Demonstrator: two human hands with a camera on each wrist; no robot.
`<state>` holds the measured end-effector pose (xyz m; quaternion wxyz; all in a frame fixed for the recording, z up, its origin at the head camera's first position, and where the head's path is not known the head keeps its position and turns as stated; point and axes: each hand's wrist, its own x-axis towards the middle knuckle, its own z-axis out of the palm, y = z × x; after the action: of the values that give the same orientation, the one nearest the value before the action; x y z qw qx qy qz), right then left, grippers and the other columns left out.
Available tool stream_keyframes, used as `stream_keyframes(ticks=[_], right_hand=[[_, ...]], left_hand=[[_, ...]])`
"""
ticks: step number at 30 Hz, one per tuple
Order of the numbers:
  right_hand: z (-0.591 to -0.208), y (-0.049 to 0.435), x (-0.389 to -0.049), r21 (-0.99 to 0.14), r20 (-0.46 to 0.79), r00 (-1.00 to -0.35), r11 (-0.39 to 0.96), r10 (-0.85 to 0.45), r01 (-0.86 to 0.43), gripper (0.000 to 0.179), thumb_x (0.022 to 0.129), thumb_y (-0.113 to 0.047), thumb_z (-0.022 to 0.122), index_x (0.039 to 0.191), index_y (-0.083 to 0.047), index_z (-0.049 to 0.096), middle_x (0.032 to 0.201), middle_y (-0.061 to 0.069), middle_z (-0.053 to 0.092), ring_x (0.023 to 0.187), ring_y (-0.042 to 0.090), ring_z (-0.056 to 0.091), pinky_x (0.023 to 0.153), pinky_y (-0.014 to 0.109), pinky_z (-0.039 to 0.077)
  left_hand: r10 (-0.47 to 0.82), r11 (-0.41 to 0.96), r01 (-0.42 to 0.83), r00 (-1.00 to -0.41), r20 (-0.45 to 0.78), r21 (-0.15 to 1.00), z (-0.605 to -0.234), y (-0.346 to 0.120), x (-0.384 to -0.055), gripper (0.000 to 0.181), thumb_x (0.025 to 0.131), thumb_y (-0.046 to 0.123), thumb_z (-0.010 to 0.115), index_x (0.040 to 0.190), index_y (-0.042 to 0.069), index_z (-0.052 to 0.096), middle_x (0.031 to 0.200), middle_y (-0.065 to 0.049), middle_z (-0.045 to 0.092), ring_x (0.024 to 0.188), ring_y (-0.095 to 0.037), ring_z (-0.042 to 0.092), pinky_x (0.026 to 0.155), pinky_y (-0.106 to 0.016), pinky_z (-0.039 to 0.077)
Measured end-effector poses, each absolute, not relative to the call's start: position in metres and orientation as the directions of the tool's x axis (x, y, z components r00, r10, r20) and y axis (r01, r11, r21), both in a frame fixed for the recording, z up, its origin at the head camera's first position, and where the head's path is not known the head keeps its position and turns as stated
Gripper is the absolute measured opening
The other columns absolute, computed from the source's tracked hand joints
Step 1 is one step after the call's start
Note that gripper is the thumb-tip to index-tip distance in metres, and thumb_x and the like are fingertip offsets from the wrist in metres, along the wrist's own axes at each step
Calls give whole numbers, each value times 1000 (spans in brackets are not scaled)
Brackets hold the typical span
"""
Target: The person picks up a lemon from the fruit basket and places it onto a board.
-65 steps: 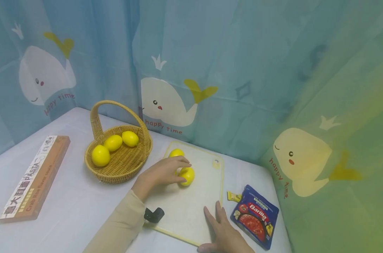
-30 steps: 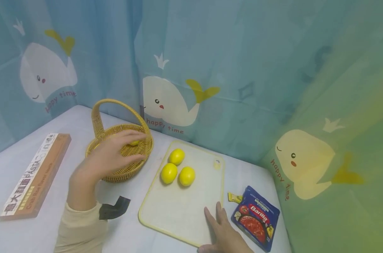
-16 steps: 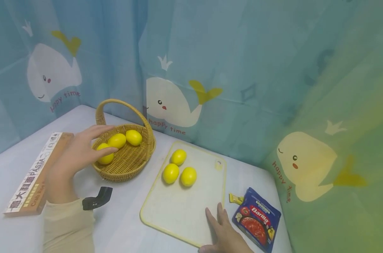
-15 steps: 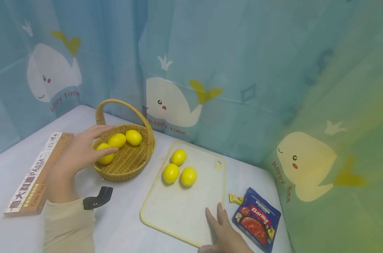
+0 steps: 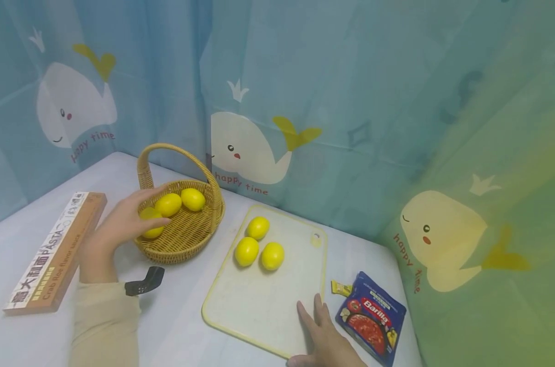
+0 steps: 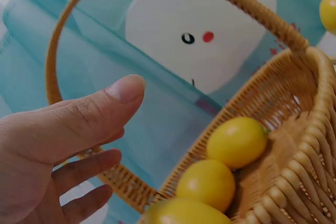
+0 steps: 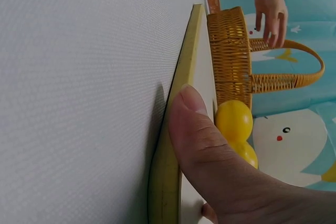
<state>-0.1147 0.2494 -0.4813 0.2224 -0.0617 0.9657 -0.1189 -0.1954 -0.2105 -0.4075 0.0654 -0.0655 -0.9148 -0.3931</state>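
Note:
My left hand point(image 5: 123, 219) hovers at the left rim of a wicker basket point(image 5: 181, 252), thumb and fingers spread around the nearest lemon point(image 5: 154, 232). In the left wrist view the thumb point(image 6: 100, 114) stretches out with nothing in its grasp. Two more lemons point(image 5: 168, 205) lie further back in the basket. On the white cutting board point(image 5: 254, 306) with its yellow edge, three lemons point(image 5: 272, 256) sit grouped toward the back left. The right hand point(image 5: 327, 339) rests with spread fingers on the board's near right corner; its thumb point(image 7: 202, 140) presses along the edge.
A long pasta box point(image 5: 57, 255) lies left of the basket. Right of the board is a blue Barilla sauce pouch point(image 5: 372, 318), partly over a small yellow packet point(image 5: 341, 288). A whale-print curtain point(image 5: 350, 127) hangs close behind the table.
My left hand has let go of a lemon on the board and swung left over the basket to its left side. It has lately shifted slightly. The right hand stays put.

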Motion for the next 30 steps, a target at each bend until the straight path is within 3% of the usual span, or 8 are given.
stream_keyframes(ticks=[7, 16, 30], right_hand=[[-481, 249, -114, -260, -409, -895, 963, -179, -73, 120, 47, -73, 70, 149, -25, 30, 157, 25, 6, 136, 56, 18, 85, 70, 43], [-481, 249, -114, -263, -412, -893, 962, -180, -72, 119, 47, -73, 70, 149, -26, 30, 157, 25, 6, 136, 56, 18, 85, 71, 42], [-481, 250, -113, -262, -407, -896, 962, -177, -71, 119, 47, -72, 70, 149, -26, 30, 157, 24, 6, 135, 56, 18, 85, 71, 42]], left_hand=[[78, 690, 137, -990, 114, 711, -423, -213, -205, 90, 81, 44, 72, 150, 10, 26, 153, -22, 26, 139, -48, 21, 109, -68, 18], [81, 700, 96, -995, 55, 708, -435, -213, -210, 96, 82, 47, 70, 152, 9, 17, 154, -25, 21, 139, -50, 17, 109, -69, 17], [119, 713, 131, -991, 66, 689, -438, -210, -213, 84, 81, 34, 73, 145, -1, 31, 150, -30, 24, 139, -52, 13, 110, -68, 15]])
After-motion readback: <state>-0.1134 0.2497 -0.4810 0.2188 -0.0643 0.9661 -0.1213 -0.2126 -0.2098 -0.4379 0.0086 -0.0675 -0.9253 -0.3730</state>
